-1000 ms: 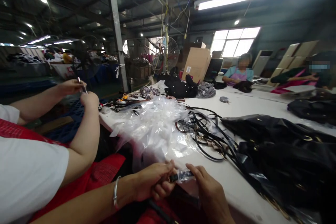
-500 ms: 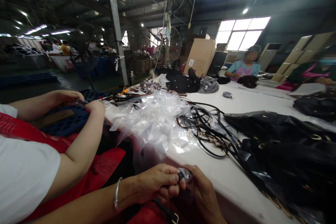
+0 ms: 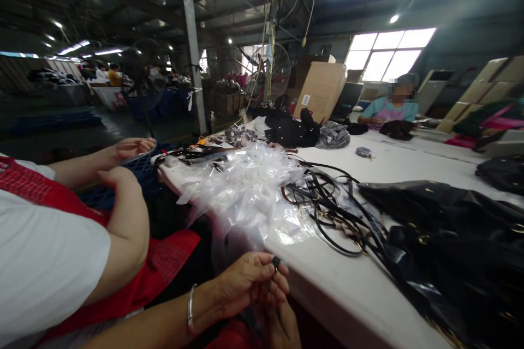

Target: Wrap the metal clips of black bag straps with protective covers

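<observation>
My left hand, with a silver bangle on its wrist, is closed on the end of a black strap. The end pokes up between thumb and fingertips, just in front of the table edge. Below and against it is my right hand; its fingers are largely hidden, so I cannot make out their grip. A dark, blurred length hangs under the left hand. On the white table nearby lie a heap of clear plastic bags and tangled black straps with metal clips.
Black bags cover the table's right side. A co-worker's bare arm is close on my left. A cardboard box, a black bag and a wrapped bundle stand farther back. Another person sits across the table.
My right hand has moved down and left, beneath the left one. The clear plastic no longer shows at my fingertips. The co-worker's hands have moved apart. The view has shifted slightly left.
</observation>
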The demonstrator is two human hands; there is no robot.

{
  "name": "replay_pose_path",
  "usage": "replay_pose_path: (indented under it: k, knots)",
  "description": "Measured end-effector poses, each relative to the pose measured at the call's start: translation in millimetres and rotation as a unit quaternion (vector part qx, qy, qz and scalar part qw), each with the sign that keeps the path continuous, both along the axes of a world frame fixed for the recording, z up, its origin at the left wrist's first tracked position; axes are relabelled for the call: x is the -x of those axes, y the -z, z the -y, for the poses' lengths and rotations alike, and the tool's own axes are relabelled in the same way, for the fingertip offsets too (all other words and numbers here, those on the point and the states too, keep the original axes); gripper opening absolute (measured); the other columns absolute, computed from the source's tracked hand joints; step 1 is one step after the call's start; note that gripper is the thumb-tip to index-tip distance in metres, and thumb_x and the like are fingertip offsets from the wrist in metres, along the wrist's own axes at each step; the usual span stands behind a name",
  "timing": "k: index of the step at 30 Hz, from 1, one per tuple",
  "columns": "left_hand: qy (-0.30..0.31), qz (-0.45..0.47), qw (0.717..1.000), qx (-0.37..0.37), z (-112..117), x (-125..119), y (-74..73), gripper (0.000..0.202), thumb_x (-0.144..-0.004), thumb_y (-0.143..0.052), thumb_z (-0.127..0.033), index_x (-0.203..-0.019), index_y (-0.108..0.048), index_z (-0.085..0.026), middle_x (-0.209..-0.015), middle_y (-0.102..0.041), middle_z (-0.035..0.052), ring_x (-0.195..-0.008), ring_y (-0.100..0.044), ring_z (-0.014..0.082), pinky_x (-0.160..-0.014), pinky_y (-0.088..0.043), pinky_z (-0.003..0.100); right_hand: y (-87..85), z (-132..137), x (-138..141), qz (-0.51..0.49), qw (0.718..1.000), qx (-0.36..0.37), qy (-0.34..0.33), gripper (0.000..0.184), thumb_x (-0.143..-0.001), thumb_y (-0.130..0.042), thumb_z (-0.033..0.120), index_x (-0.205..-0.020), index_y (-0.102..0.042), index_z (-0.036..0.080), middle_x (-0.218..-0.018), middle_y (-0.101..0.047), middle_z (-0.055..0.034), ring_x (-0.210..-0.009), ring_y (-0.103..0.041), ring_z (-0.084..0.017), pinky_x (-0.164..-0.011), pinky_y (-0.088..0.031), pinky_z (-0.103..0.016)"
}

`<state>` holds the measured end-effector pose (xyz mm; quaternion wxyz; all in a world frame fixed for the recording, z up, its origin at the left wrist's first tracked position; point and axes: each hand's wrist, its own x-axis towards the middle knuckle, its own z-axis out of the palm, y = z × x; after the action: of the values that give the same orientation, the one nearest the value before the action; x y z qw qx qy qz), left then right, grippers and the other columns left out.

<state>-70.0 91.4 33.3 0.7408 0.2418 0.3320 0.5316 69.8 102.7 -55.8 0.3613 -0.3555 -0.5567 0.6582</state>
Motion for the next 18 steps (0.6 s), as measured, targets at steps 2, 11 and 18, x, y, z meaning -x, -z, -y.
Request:
replay_pose_path:
  k: [2, 11, 18]
  knots:
    - [-0.032, -0.007, 0.999, 0.002, -0.8, -2.7, -2.1, 0.032, -0.083, -0.075, -0.032, -0.101, -0.066, -0.007, -0.091, -0.070, 0.0153, -0.077, -0.071, 0.0181, -0.067, -0.054, 0.022, -0.6, 1.3, 1.9, 0.034, 0.999, 0.008, -0.008, 0.050, -0.085, -0.059, 0.063, -0.112, -0.072, 0.023, -0.108, -0.074, -0.0087, -0.109, -0.065, -0.031, -0.090, -0.055, -0.036]
    - [-0.096, -0.082, 0.990, -0.060, -7.2, -6.2, -1.7, 0.038, -0.084, -0.073, -0.038, -0.105, -0.065, -0.007, -0.095, -0.074, 0.0189, -0.084, -0.072, 0.0209, -0.081, -0.053, 0.029, -15.0, -10.0, 5.8, 0.014, 0.991, 0.121, -0.048, 0.062, -0.075, -0.064, 0.073, -0.105, -0.069, 0.019, -0.102, -0.071, -0.0092, -0.096, -0.066, -0.025, -0.078, -0.056, -0.031]
    - [-0.129, -0.194, 0.966, -0.111, -13.5, 4.0, -3.4, 0.034, -0.089, -0.066, -0.038, -0.111, -0.062, -0.013, -0.113, -0.072, 0.0176, -0.109, -0.067, 0.0276, -0.098, -0.046, 0.036, -18.0, 4.9, 25.3, -0.047, 0.991, 0.110, -0.061, 0.062, -0.084, -0.054, 0.072, -0.113, -0.060, 0.018, -0.061, -0.064, 0.0004, -0.047, -0.052, -0.011, -0.046, -0.038, -0.021]
